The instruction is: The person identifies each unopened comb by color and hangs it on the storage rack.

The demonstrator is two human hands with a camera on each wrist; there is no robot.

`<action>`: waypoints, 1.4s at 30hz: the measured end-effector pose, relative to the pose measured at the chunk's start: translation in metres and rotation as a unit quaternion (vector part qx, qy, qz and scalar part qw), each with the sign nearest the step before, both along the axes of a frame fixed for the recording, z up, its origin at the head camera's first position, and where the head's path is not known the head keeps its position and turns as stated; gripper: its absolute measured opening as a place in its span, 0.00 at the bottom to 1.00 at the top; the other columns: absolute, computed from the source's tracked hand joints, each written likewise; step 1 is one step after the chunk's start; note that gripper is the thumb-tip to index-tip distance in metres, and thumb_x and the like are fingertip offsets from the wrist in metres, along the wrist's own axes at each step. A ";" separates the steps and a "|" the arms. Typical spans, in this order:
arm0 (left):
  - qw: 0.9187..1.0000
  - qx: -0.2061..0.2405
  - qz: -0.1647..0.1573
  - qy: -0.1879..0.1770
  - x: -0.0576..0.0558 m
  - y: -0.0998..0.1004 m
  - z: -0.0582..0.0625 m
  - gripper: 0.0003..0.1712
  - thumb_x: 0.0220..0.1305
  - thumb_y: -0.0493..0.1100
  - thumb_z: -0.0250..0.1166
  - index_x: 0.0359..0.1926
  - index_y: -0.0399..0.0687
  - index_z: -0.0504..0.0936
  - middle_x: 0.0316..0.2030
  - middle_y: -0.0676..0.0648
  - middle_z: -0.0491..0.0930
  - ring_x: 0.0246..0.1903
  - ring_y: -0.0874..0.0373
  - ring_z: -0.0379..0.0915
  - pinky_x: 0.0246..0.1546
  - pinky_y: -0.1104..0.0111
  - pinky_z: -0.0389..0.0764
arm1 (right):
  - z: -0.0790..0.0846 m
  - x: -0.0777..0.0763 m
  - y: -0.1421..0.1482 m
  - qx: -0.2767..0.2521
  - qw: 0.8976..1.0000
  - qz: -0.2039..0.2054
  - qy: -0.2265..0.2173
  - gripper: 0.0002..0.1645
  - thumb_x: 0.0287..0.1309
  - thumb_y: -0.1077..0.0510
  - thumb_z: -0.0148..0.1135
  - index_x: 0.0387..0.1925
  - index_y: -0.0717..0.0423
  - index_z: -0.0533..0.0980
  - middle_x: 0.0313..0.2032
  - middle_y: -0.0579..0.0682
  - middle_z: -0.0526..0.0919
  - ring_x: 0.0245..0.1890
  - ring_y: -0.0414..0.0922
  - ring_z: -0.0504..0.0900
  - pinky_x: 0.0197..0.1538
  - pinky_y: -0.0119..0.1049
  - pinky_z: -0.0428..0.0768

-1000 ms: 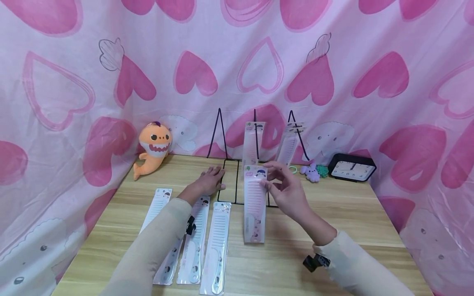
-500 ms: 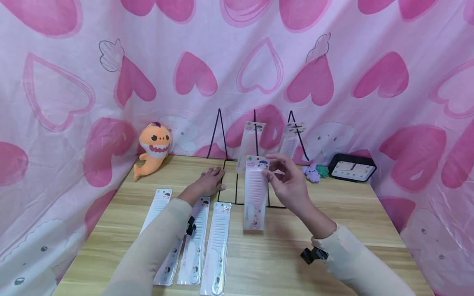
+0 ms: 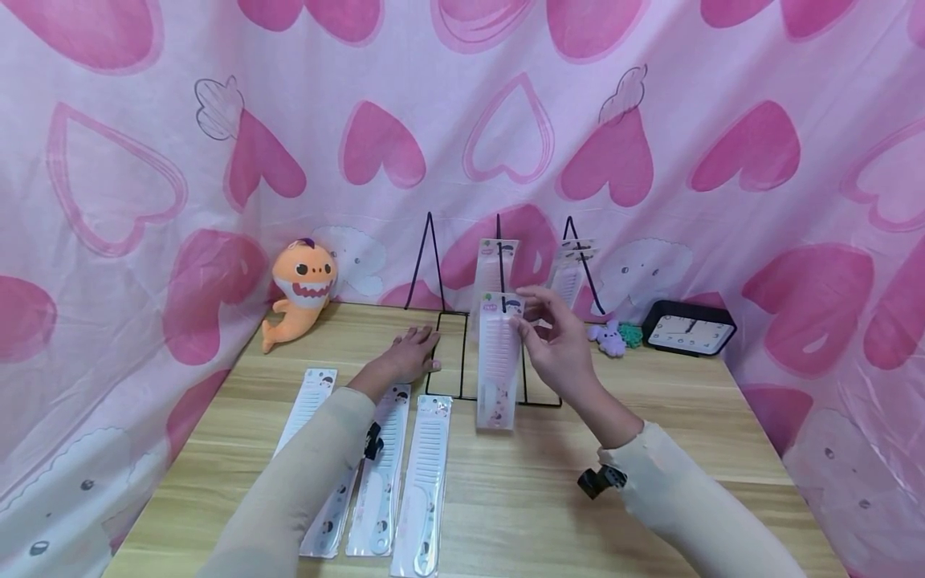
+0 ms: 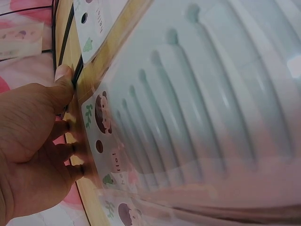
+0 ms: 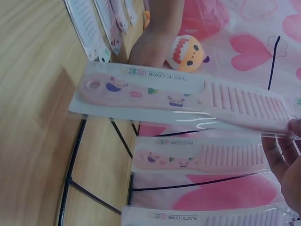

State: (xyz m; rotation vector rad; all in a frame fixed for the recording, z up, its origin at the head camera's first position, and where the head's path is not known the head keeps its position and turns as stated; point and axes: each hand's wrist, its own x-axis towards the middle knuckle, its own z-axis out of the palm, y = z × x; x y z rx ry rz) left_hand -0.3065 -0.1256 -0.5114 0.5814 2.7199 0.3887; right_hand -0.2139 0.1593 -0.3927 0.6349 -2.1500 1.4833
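My right hand (image 3: 556, 341) pinches the top edge of a packaged pink comb (image 3: 497, 365), which hangs upright in front of the black wire rack (image 3: 462, 353). The tip of the rack's middle prong overlaps the top of this package in the head view. Behind it, another packaged pink comb (image 5: 174, 155) hangs on the rack, and more packaged combs (image 3: 567, 277) hang on the right prong. My left hand (image 3: 408, 353) rests with spread fingers on the table at the rack's left base wire. Under that forearm lie packaged pale-blue combs (image 3: 386, 474), partly hidden by the sleeve.
An orange shark plush (image 3: 299, 289) sits at the back left of the wooden table (image 3: 578, 498). A purple toy (image 3: 610, 339), a green object (image 3: 631, 334) and a black-framed clock (image 3: 689, 327) stand at the back right. A heart-patterned curtain (image 3: 383, 144) encloses the back and sides.
My right hand has raised the pink comb and carried it farther back toward the rack's middle prong. The comb hanging behind swayed left and came back. My left hand has stayed put.
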 end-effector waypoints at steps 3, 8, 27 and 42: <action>1.000 0.000 0.000 0.000 -0.001 0.000 0.000 0.42 0.88 0.56 0.54 0.90 0.45 0.51 0.91 0.38 0.41 0.90 0.34 0.33 0.89 0.37 0.45 | 0.000 -0.009 -0.001 0.016 1.000 -0.019 0.012 0.28 0.69 0.73 0.71 0.66 0.55 0.78 0.48 0.58 0.85 0.43 0.51 0.88 0.43 0.24 0.88; 1.000 -0.001 0.001 -0.007 -0.002 0.000 0.000 0.42 0.89 0.56 0.53 0.90 0.45 0.50 0.91 0.39 0.41 0.90 0.35 0.32 0.90 0.38 0.43 | 0.002 -0.021 -0.005 0.023 0.999 -0.040 0.022 0.26 0.70 0.72 0.71 0.66 0.56 0.79 0.49 0.58 0.86 0.43 0.51 0.89 0.43 0.24 0.87; 1.000 0.001 0.005 -0.014 0.001 -0.001 0.001 0.43 0.88 0.56 0.54 0.90 0.46 0.50 0.91 0.39 0.40 0.90 0.35 0.31 0.90 0.38 0.42 | 0.002 -0.064 -0.020 0.059 0.989 -0.105 0.087 0.24 0.73 0.72 0.67 0.66 0.59 0.79 0.53 0.61 0.86 0.45 0.56 0.89 0.46 0.43 0.93; 0.999 0.030 0.014 -0.030 -0.017 -0.005 -0.023 0.45 0.86 0.58 0.57 0.91 0.49 0.49 0.91 0.42 0.37 0.90 0.36 0.26 0.89 0.36 0.37 | 0.003 -0.074 -0.022 0.062 0.988 -0.107 0.089 0.26 0.74 0.73 0.64 0.69 0.58 0.78 0.61 0.62 0.84 0.49 0.57 0.87 0.48 0.49 0.93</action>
